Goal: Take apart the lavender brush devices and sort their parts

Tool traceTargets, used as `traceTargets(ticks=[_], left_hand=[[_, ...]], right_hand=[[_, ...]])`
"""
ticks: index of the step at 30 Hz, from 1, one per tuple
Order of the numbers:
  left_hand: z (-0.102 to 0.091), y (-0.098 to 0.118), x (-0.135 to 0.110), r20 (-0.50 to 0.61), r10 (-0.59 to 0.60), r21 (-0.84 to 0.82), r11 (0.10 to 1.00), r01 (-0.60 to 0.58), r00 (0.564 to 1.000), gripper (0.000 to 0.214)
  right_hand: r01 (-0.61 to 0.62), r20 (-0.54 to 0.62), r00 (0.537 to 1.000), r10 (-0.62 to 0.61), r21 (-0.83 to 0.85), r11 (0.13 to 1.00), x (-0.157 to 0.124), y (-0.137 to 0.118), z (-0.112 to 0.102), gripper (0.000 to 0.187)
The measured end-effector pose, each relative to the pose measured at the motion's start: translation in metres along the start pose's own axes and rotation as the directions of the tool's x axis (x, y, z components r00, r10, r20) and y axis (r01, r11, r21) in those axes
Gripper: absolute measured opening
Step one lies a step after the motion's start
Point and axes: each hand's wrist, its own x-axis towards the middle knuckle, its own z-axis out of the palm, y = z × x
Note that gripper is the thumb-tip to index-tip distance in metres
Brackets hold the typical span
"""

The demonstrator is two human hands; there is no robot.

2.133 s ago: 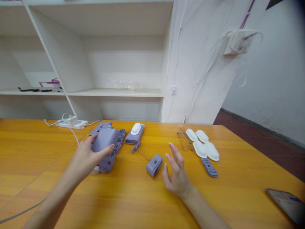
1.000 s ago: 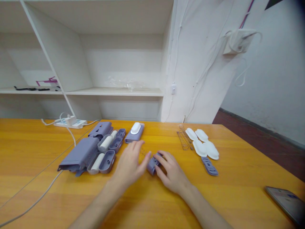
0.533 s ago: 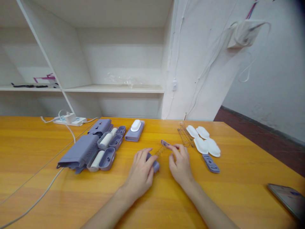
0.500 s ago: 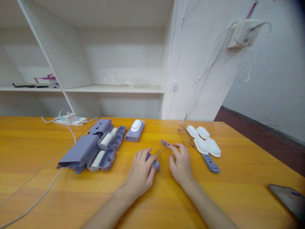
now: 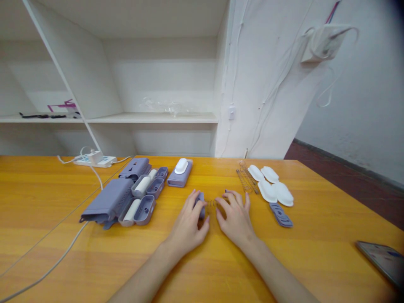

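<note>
My left hand (image 5: 188, 225) is closed round a small lilac plastic housing (image 5: 200, 200) on the orange table (image 5: 202, 261). My right hand (image 5: 235, 219) is beside it, fingers pinched on the lilac end piece of a thin coil spring (image 5: 211, 203). The spring runs between the two hands into the housing. Both hands rest on the table near its middle, almost touching.
To the left lie lilac roller cases (image 5: 139, 198) with white rollers, and one assembled unit (image 5: 180, 172) behind. To the right are white oval caps (image 5: 274, 187), loose springs (image 5: 248, 179) and a lilac strip (image 5: 280, 214). A power strip (image 5: 94, 160) and cables sit far left; a phone (image 5: 383, 261) sits near the right edge.
My left hand left the roller case and came to the small housing. My right hand picked up the spring piece, then brought it close so that the spring now looks shortened.
</note>
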Motion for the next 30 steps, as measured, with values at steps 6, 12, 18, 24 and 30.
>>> traceTargets(ticks=[6,12,18,24,30], left_hand=[[0.003,-0.005,0.0,-0.005,-0.016,-0.097,0.995,0.015,1.0,0.047],[-0.003,0.002,0.001,0.07,0.076,-0.124,0.99,-0.066,0.995,0.065],[0.0,-0.003,-0.001,0.093,-0.025,-0.231,0.972,0.046,0.995,0.088],[-0.001,-0.003,0.003,-0.006,-0.151,-0.361,0.922,0.138,0.989,0.086],[0.001,-0.005,0.002,-0.016,-0.19,-0.392,0.905,0.169,0.982,0.088]], right_hand=[[0.099,0.022,0.995,-0.097,-0.067,0.993,0.002,-0.006,-0.011,0.033],[0.306,0.103,0.949,-0.299,-0.057,0.95,0.001,-0.01,-0.01,0.02],[0.335,0.098,0.937,-0.334,0.004,0.942,0.0,-0.005,-0.006,0.026],[0.292,0.042,0.956,-0.292,-0.012,0.956,0.002,-0.006,-0.008,0.028],[0.247,0.035,0.969,-0.246,-0.024,0.969,0.002,-0.006,-0.009,0.029]])
